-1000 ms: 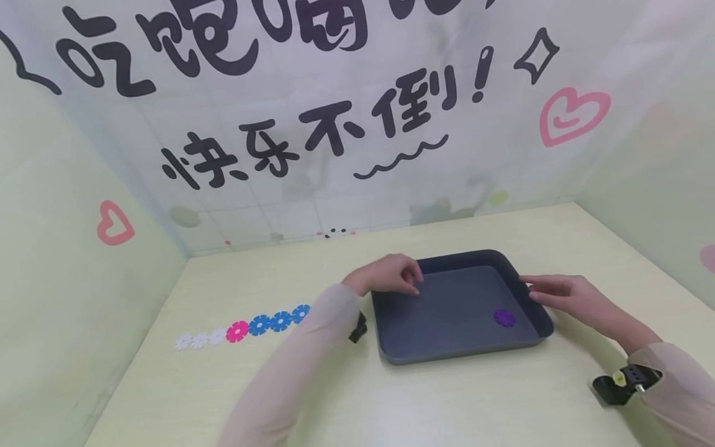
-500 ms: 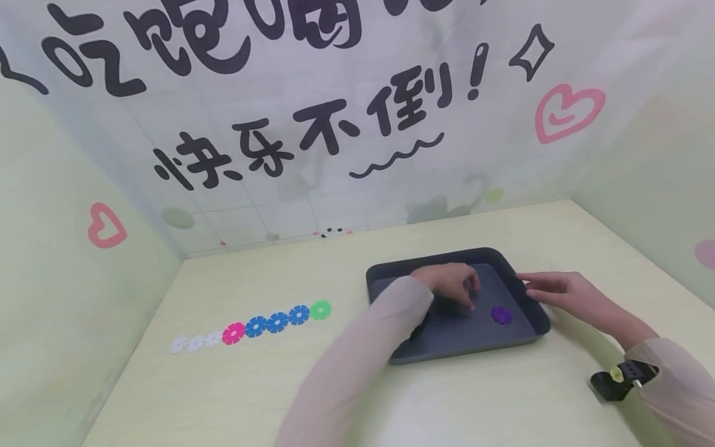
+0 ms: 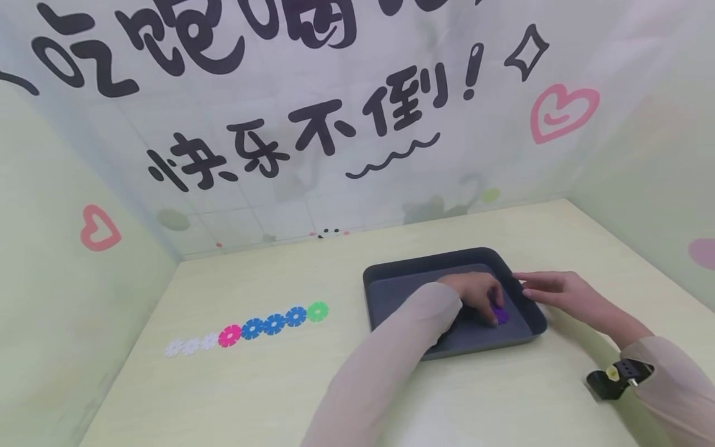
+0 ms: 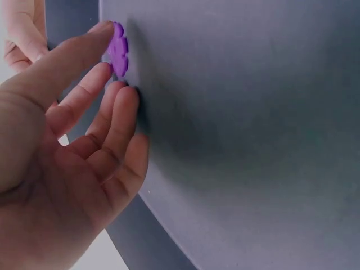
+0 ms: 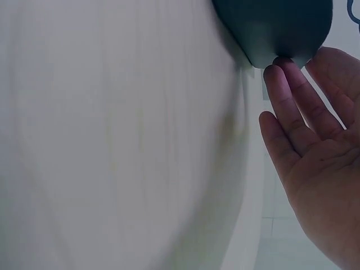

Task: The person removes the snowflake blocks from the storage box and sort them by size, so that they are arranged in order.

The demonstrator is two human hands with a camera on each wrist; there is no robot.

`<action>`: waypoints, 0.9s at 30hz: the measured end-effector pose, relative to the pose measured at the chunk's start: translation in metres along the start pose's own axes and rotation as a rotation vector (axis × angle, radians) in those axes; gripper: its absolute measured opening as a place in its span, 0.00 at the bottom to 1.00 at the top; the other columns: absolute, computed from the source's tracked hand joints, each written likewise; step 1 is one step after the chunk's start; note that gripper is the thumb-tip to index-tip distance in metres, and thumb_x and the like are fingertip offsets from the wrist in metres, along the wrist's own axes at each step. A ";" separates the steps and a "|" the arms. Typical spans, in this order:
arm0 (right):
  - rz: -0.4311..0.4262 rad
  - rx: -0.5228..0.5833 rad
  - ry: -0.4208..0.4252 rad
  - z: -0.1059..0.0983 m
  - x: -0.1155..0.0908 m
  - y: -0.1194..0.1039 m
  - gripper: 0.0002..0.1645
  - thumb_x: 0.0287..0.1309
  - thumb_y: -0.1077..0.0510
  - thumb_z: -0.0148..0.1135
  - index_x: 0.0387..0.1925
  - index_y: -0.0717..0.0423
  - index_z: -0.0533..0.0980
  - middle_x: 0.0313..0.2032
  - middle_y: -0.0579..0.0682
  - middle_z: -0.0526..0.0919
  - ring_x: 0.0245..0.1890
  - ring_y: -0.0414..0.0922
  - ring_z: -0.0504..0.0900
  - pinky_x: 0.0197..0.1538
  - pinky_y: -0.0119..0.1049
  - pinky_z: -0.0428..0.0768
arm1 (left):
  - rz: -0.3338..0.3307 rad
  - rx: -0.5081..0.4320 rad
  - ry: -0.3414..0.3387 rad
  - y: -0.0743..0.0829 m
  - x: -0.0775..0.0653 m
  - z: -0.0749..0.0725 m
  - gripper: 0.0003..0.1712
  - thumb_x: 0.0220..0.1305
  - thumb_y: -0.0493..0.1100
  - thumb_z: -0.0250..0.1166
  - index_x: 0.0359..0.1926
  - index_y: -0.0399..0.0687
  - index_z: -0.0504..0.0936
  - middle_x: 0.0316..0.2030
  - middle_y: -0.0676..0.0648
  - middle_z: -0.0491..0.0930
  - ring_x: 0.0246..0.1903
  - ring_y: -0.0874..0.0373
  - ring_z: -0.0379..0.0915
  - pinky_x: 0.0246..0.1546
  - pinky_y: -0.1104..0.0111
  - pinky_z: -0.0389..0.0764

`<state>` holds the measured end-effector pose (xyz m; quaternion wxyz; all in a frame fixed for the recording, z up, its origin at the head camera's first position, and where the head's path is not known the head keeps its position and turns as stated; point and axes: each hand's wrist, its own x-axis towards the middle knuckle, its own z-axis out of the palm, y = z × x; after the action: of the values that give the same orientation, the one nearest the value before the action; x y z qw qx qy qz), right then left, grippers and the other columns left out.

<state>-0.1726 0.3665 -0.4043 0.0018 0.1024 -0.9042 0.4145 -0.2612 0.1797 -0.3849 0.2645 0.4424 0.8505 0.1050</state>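
Note:
In the head view my left hand (image 3: 479, 293) reaches down into the dark grey tray (image 3: 385, 273) at the purple flower-shaped plastic disc (image 3: 502, 316). The left wrist view has the thumb and index fingertips at opposite edges of this purple disc (image 4: 120, 49), pinching it, with the other fingers bent beside it. My right hand (image 3: 570, 297) touches the tray's right wall from outside. Seen from the right wrist, the fingers (image 5: 289, 107) of that hand are nearly straight, their tips against the dark tray wall (image 5: 275, 28).
Left of the tray, flower-shaped discs form a row on the pale table (image 3: 251, 397): white ones (image 3: 192, 346), a pink one (image 3: 229, 336), blue ones (image 3: 274, 324) and a green one (image 3: 318, 311) at the right end. A printed wall sheet (image 3: 313, 205) stands behind.
My left hand has moved right from the tray's left edge to the purple disc and now pinches it. The green disc came into view as the arm passed. The right hand stays at the tray wall.

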 end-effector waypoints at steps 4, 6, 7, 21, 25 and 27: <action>0.002 -0.001 0.002 0.000 -0.001 0.000 0.25 0.61 0.54 0.57 0.57 0.63 0.70 0.53 0.63 0.73 0.45 0.23 0.71 0.43 0.22 0.70 | -0.002 -0.005 0.010 0.000 0.004 0.002 0.17 0.44 0.45 0.75 0.36 0.55 0.78 0.33 0.61 0.72 0.33 0.69 0.66 0.34 0.80 0.65; -0.003 -0.002 0.004 0.000 -0.001 0.000 0.25 0.61 0.54 0.57 0.57 0.63 0.70 0.53 0.63 0.73 0.45 0.24 0.72 0.43 0.22 0.70 | -0.013 -0.012 0.021 0.000 0.005 0.003 0.17 0.43 0.44 0.75 0.35 0.54 0.78 0.32 0.61 0.72 0.33 0.69 0.66 0.33 0.80 0.65; -0.003 -0.003 0.002 0.000 -0.001 -0.001 0.25 0.61 0.54 0.57 0.57 0.63 0.70 0.53 0.63 0.73 0.45 0.24 0.71 0.43 0.22 0.70 | -0.020 -0.014 0.025 0.000 0.005 0.004 0.17 0.43 0.44 0.75 0.34 0.54 0.78 0.31 0.61 0.72 0.32 0.68 0.66 0.32 0.80 0.65; -0.001 -0.003 0.001 -0.001 -0.001 0.003 0.25 0.61 0.55 0.57 0.57 0.63 0.70 0.53 0.62 0.74 0.45 0.24 0.72 0.43 0.21 0.69 | 0.019 0.014 0.064 0.000 -0.002 0.003 0.18 0.45 0.42 0.74 0.31 0.50 0.72 0.31 0.56 0.71 0.31 0.67 0.66 0.29 0.81 0.64; 0.000 0.000 -0.004 -0.001 0.000 0.003 0.25 0.61 0.55 0.56 0.58 0.63 0.69 0.53 0.63 0.73 0.45 0.24 0.71 0.43 0.21 0.69 | 0.071 0.004 0.061 -0.001 -0.010 0.000 0.13 0.50 0.39 0.71 0.32 0.47 0.73 0.31 0.55 0.71 0.30 0.67 0.65 0.29 0.81 0.65; 0.005 -0.002 -0.004 0.000 0.001 0.003 0.26 0.61 0.54 0.56 0.58 0.63 0.69 0.53 0.63 0.73 0.45 0.23 0.71 0.43 0.21 0.69 | 0.086 -0.019 0.056 -0.003 -0.015 -0.002 0.12 0.52 0.38 0.69 0.32 0.46 0.73 0.30 0.54 0.71 0.28 0.67 0.66 0.28 0.81 0.66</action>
<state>-0.1739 0.3682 -0.4060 -0.0008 0.1010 -0.9049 0.4134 -0.2576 0.1662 -0.3790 0.2401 0.4730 0.8366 0.1367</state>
